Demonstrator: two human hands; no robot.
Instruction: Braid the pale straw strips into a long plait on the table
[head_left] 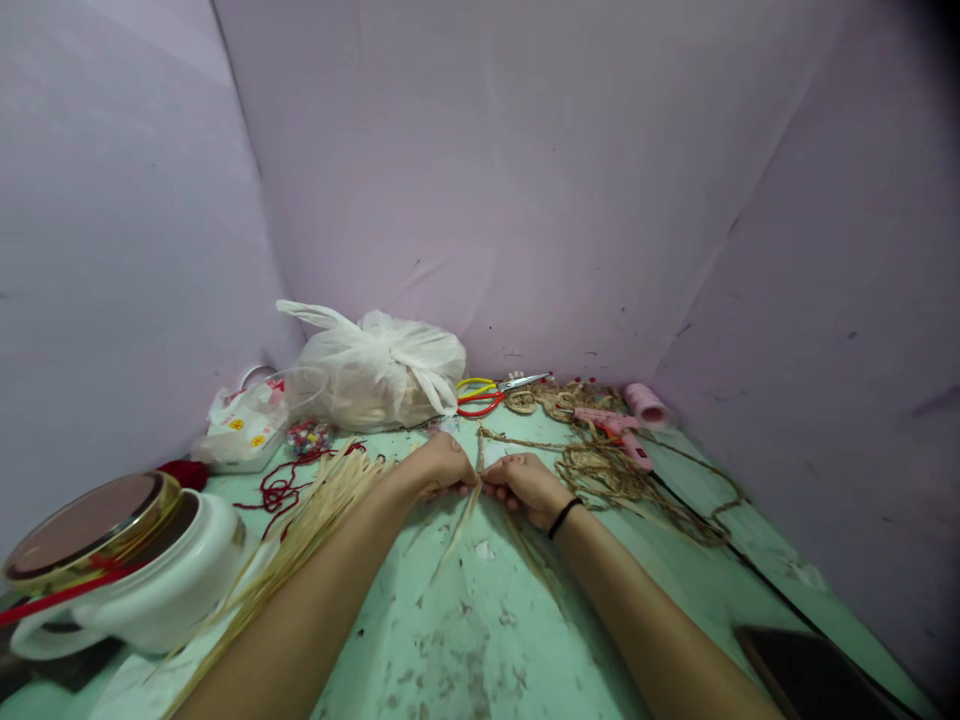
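My left hand point(444, 466) and my right hand point(529, 486) meet near the middle of the table, fingers pinched. Between them they grip pale raffia strands point(466, 522), whose loose ends trail toward me. A short narrow plaited length point(481, 448) runs away from my fingertips, and a brown cord point(525, 441) leads off it to the right. My right wrist wears a black band point(565, 517). Beside my left forearm lies a thick bundle of raffia point(330, 500). The fingers hide the exact spot where the strands cross.
Behind stand a white plastic bag point(382, 370), scissors point(484, 397) and a pink spool point(646, 405). Right: a pink glue gun point(615, 428), tangled twine point(600, 475), a dark flat object point(806, 670). Left: a white teapot-like vessel point(180, 590), red yarn point(281, 495), beads point(309, 436). Walls enclose the table point(450, 650).
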